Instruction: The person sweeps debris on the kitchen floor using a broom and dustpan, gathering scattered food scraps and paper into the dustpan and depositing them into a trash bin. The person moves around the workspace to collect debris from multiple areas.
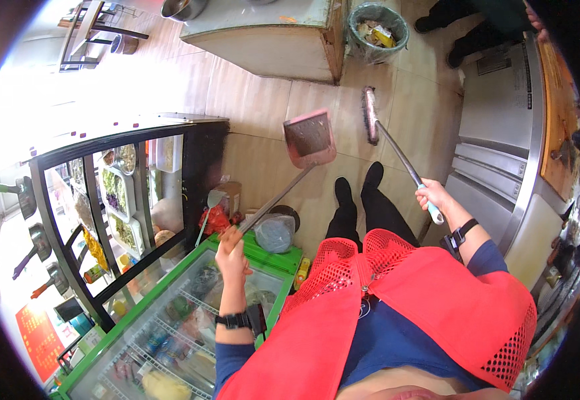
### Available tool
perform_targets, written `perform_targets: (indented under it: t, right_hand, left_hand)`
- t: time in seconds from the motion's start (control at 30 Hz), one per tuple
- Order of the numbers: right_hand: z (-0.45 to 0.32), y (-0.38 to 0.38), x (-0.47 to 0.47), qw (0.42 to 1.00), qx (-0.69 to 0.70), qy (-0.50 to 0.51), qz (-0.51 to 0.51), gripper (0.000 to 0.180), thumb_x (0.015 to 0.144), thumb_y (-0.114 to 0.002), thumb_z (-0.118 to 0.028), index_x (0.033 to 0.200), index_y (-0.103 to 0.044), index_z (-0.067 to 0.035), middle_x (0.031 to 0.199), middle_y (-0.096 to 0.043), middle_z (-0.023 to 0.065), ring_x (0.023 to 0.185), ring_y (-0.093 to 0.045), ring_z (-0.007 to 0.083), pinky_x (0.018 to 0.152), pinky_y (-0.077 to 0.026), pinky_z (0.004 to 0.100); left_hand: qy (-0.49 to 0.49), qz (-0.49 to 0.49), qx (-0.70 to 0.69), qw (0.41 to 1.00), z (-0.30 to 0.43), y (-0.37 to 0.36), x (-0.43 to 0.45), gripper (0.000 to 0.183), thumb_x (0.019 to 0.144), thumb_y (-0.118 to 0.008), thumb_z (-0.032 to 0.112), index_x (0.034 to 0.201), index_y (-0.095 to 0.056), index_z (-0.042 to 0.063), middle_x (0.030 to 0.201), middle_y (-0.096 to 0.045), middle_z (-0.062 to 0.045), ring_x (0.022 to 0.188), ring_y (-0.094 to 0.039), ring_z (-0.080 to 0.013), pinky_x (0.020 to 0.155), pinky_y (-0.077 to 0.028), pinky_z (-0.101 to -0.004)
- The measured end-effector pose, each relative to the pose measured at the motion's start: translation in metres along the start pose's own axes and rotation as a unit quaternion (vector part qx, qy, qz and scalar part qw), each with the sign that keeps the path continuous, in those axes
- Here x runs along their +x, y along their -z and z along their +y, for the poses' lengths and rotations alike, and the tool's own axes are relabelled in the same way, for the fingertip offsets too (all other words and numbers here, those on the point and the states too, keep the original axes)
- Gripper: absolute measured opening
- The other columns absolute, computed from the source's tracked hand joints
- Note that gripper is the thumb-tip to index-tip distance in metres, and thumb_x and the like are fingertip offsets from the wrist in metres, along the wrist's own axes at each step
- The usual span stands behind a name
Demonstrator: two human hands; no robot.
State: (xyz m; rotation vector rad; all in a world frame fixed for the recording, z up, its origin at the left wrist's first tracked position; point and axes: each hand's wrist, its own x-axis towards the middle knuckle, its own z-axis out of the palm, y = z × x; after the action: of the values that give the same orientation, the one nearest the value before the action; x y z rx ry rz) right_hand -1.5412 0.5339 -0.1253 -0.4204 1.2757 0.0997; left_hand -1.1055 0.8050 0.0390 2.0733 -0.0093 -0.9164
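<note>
My left hand (233, 255) grips the handle of a long-handled dustpan (310, 139), whose pink pan is held out over the tiled floor ahead of my feet. Dark dirt or staining covers the inside of the pan. In my right hand (435, 194) is the light-blue grip of a broom (371, 115). Its pink head with dark bristles is at the floor, to the right of the dustpan and apart from it. Whether the pan touches the floor I cannot tell.
A lined waste bin (379, 35) holding rubbish stands beside a counter (270, 45). Another person's legs (450, 30) are at top right. A green-framed chest freezer (185, 320) and a glass display fridge (134, 200) flank my left; a steel fridge counter (495, 120) lines my right.
</note>
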Motion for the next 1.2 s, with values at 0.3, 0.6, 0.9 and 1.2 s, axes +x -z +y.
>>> perform_targets:
  t: [0.3, 0.6, 0.9, 1.2]
  right_hand:
    - [-0.064, -0.152, 0.147, 0.92, 0.261, -0.076, -0.281, 0.017, 0.086, -0.046, -0.01, 0.071, -0.039, -0.008, 0.054, -0.041, -0.0024, 0.042, -0.042, 0.0084, 0.037, -0.035, 0.0218]
    - [-0.058, -0.057, 0.129, 0.891, 0.398, -0.029, -0.218, 0.015, 0.086, -0.048, -0.006, 0.078, -0.036, -0.001, 0.059, -0.042, 0.0013, 0.042, -0.042, 0.007, 0.033, -0.039, 0.0168]
    - [-0.004, -0.025, 0.042, 0.958, 0.276, 0.056, -0.054, 0.012, 0.082, -0.05, -0.006, 0.078, -0.039, -0.008, 0.061, -0.043, 0.0025, 0.043, -0.04, 0.0061, 0.035, -0.034, 0.0196]
    - [0.052, -0.049, 0.008, 0.985, 0.115, -0.042, -0.123, 0.019, 0.082, -0.048, 0.001, 0.098, -0.046, -0.009, 0.054, -0.037, 0.0016, 0.042, -0.037, 0.0091, 0.036, -0.032, 0.023]
  left_hand:
    - [-0.009, 0.134, -0.15, 0.98, 0.033, 0.01, -0.049, 0.027, 0.083, -0.051, 0.001, 0.11, -0.047, 0.008, 0.053, -0.033, 0.004, 0.036, -0.027, -0.0059, 0.034, -0.023, -0.0218]
    - [-0.022, 0.124, -0.101, 0.987, 0.027, 0.002, -0.035, 0.03, 0.082, -0.05, -0.002, 0.111, -0.046, 0.004, 0.058, -0.041, 0.001, 0.036, -0.03, -0.0065, 0.034, -0.025, -0.0222]
    - [-0.001, 0.061, -0.082, 0.995, -0.001, 0.009, -0.019, 0.03, 0.082, -0.051, -0.001, 0.112, -0.048, 0.003, 0.061, -0.043, 0.001, 0.036, -0.031, -0.0055, 0.032, -0.024, -0.0222]
    - [-0.033, 0.021, -0.059, 0.998, 0.019, 0.0, -0.008, 0.031, 0.081, -0.052, -0.002, 0.111, -0.048, 0.003, 0.082, -0.058, -0.007, 0.037, -0.036, -0.006, 0.033, -0.028, -0.021]
